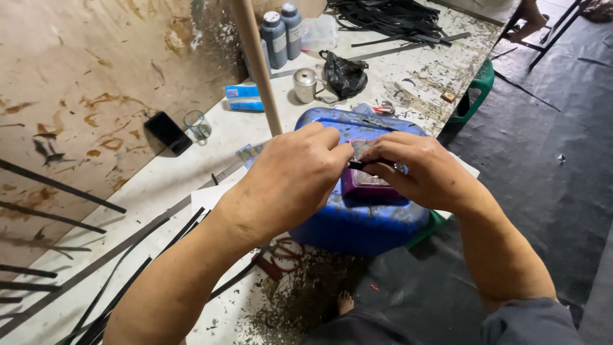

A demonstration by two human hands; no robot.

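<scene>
Fingertips of both hands meet over a small dark strip [365, 164], pinching it from either side; the left hand [290, 179] closes on its left end, the right hand [418, 169] on its right end and on something pale and shiny above it that is too small to make out. Most of the strip is hidden between the fingers, so its length and shape cannot be told.

Directly under the hands sits a purple tub [367, 185], half covered by the right palm, resting on a big blue plastic container [357, 223] smeared with paint or glue. Red-handled scissors [284, 252] lie at the container's near left foot, partly hidden behind the left forearm.

Farther out on the stained white table [191, 172] lie long black strips [128, 262], cut off at the lower edge. A wooden pole [257, 64] rises behind the left hand. Past it stand a drinking glass [197, 124], a black phone [167, 132], a blue packet [244, 98], a metal cup [306, 85], a black plastic bag [345, 75] and two grey bottles [281, 35]. A bare foot [345, 301] shows on the dark floor below.
</scene>
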